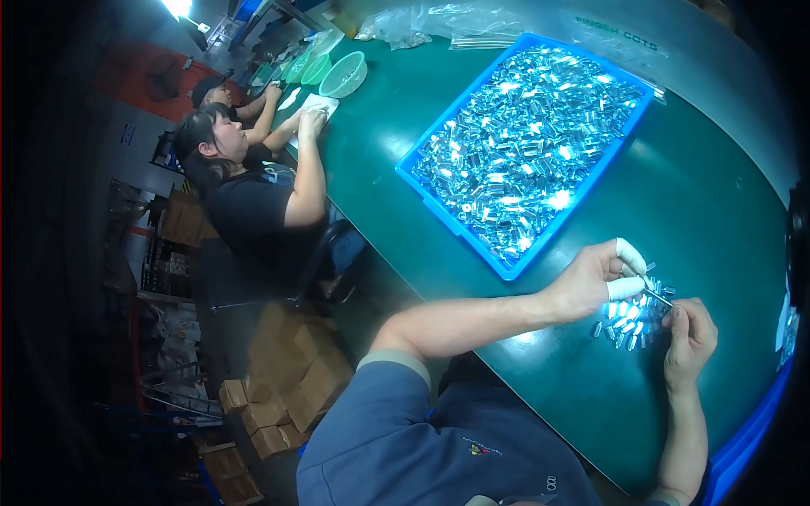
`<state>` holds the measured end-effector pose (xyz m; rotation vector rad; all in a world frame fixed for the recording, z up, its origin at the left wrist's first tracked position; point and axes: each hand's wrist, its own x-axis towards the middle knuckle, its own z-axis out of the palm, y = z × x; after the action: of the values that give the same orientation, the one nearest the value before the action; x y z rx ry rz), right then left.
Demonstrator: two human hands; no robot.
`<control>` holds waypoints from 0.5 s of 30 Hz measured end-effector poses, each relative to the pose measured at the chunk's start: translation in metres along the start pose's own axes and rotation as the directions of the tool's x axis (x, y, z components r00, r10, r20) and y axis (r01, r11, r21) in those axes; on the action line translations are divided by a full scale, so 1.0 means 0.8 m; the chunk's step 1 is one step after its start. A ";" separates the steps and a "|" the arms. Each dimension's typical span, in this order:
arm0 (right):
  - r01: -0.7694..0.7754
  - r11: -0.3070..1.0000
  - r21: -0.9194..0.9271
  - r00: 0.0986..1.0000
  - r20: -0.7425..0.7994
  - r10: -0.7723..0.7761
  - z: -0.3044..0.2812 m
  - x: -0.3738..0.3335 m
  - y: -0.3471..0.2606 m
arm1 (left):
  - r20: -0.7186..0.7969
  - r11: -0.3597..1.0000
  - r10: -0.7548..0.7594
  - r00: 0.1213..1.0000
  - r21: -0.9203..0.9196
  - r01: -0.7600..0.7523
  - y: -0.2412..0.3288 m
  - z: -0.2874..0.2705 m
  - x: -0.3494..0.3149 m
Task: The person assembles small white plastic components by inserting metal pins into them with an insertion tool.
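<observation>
My left hand (591,278), with white finger cots on its thumb and fingers, is closed in a pinch at the far end of a slim dark metal rod (660,297). Whether a small part sits between those fingertips is hidden. The rod's near end is pinched in the bare fingers of my right hand (692,341). Just below the rod, between my hands, lies a loose pile of small shiny metal cylinders (626,322) on the green tabletop (582,405).
A blue tray (460,232) full of similar shiny cylinders stands beyond my left hand. Farther left, two co-workers (261,185) sit along the table near green baskets (344,76). Plastic bags (481,21) lie at the back edge. Cardboard boxes (283,396) stand on the floor.
</observation>
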<state>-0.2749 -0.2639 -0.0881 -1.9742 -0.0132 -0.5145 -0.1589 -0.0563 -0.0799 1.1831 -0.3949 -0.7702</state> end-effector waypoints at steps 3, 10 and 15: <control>0.014 1.000 -0.016 1.000 -0.011 -0.015 0.001 0.001 0.000 | 0.025 1.000 -0.007 1.000 -0.006 0.007 -0.004 0.000 0.000; 0.004 1.000 0.003 1.000 -0.011 -0.004 0.004 -0.001 -0.005 | 0.052 0.999 0.038 0.998 0.001 -0.038 -0.012 -0.001 -0.005; -0.144 0.989 0.042 0.990 0.013 0.143 0.007 -0.002 -0.011 | 0.092 0.994 0.018 0.996 0.104 -0.027 -0.004 0.004 -0.009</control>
<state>-0.2766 -0.2552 -0.0833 -1.9197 0.1103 -0.4069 -0.1670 -0.0540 -0.0811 1.2429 -0.5289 -0.7934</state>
